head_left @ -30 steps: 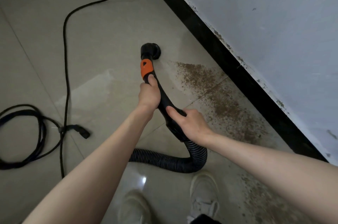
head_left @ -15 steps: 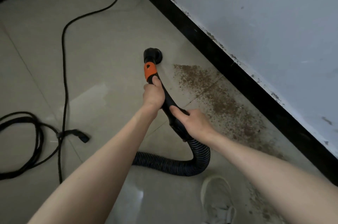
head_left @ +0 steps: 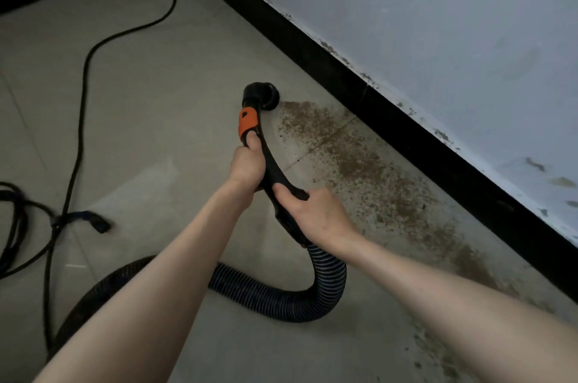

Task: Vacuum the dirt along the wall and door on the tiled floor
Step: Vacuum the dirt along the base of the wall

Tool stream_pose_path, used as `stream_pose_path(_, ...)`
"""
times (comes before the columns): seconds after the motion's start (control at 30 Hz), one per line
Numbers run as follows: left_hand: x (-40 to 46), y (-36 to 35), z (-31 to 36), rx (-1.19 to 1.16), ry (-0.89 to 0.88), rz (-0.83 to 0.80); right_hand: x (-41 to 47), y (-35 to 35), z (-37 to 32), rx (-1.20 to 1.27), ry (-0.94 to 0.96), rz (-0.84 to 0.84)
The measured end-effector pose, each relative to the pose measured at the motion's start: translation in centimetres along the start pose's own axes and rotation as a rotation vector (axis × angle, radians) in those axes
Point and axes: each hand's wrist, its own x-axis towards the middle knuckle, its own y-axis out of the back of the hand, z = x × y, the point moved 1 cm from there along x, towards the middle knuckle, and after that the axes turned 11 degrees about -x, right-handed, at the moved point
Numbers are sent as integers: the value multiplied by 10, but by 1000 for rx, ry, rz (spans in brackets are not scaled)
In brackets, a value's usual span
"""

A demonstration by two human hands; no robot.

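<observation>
Our left hand (head_left: 247,165) and right hand (head_left: 316,216) each wrap their grip around the vacuum handle (head_left: 272,170); the nozzle (head_left: 261,94) sits at the far edge of the dirt (head_left: 359,160) along the baseboard (head_left: 391,119). We risk scattering grains, or snagging the hose (head_left: 281,292) on the power cord (head_left: 78,145).

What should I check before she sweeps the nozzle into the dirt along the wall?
1. Hold on the wand: left hand grips it just below the orange collar, right hand grips the lower handle. Ok.
2. Nozzle placement: on the tile at the far end of the dirt, beside it. Ok.
3. Dirt left: a brown band runs along the black skirting. Not ok, uncleaned.
4. Hose slack: loops loosely behind the hands, no kink seen. Ok.
5. Power cable: lies on the floor to the left, away from the dirt. Ok.
6. Suction running: cannot tell.
</observation>
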Motion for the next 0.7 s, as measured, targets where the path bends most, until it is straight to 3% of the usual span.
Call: stream_pose_path(0.7,-53,-58,17,-143,112,-236,-26,51,33,-80,-141,97)
